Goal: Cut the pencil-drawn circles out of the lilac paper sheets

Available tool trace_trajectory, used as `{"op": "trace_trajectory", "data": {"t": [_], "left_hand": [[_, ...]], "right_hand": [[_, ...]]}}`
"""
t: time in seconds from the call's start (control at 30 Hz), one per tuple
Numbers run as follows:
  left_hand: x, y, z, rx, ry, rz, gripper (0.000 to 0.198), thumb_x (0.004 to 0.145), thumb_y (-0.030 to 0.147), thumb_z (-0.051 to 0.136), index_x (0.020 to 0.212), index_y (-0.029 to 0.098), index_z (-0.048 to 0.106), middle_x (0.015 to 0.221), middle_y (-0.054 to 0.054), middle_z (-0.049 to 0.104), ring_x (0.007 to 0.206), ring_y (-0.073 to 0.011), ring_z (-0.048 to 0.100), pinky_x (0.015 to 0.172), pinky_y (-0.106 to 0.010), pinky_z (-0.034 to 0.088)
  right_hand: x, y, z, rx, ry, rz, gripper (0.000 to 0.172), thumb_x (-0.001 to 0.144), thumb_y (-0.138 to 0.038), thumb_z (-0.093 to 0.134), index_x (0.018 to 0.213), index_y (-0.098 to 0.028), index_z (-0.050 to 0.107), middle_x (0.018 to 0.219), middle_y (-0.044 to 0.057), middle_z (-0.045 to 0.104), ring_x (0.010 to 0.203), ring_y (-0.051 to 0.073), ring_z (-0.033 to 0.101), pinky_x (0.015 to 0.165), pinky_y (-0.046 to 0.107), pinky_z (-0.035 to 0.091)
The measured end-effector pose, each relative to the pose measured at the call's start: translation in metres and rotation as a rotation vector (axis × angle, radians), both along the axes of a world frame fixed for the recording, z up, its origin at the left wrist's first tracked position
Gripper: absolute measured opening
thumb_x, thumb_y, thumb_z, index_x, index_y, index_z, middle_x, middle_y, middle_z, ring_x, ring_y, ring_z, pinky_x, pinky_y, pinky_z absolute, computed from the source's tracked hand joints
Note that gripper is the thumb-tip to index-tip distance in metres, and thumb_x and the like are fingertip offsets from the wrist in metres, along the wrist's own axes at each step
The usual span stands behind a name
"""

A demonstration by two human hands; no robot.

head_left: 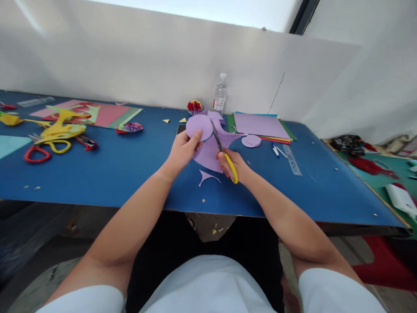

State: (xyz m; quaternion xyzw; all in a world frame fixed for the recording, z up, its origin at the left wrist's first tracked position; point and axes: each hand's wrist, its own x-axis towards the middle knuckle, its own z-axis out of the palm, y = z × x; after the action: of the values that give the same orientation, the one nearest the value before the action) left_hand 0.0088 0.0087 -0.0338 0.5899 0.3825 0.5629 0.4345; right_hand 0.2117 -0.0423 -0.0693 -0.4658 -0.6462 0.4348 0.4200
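Observation:
My left hand pinches a round purple paper disc between thumb and fingers. In my right hand is a pair of scissors with yellow and red handles, its dark blades pointing up along the disc's right edge. Whether the blades touch the paper I cannot tell. Beneath and behind both hands lies cut purple paper with curved edges. A thin purple scrap rests nearer the table's front edge. Several cut purple circles are piled to the right of my right hand.
A water bottle stands by the wall, beside a colourful paper ball. Stacked coloured sheets, pens and a clear ruler lie right. Red-and-yellow scissors, yellow paper offcuts and pink sheets cover the left of the blue table.

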Motion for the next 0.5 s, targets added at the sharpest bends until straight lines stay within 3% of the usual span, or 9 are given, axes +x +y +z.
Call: {"op": "trace_trajectory", "data": {"t": [0.5], "left_hand": [[-0.0065,0.0003,0.0026,0.049,0.207,0.001,0.044,0.106,0.034,0.077,0.067,0.020,0.061,0.061,0.001,0.059,0.056,-0.0124,0.049,0.056,-0.028,0.038]], "right_hand": [[0.0056,0.0028,-0.0023,0.016,-0.062,0.020,0.073,0.092,-0.101,0.054,0.098,-0.028,0.057,0.063,-0.006,0.045,0.052,0.016,0.044,0.048,0.028,0.036]]}}
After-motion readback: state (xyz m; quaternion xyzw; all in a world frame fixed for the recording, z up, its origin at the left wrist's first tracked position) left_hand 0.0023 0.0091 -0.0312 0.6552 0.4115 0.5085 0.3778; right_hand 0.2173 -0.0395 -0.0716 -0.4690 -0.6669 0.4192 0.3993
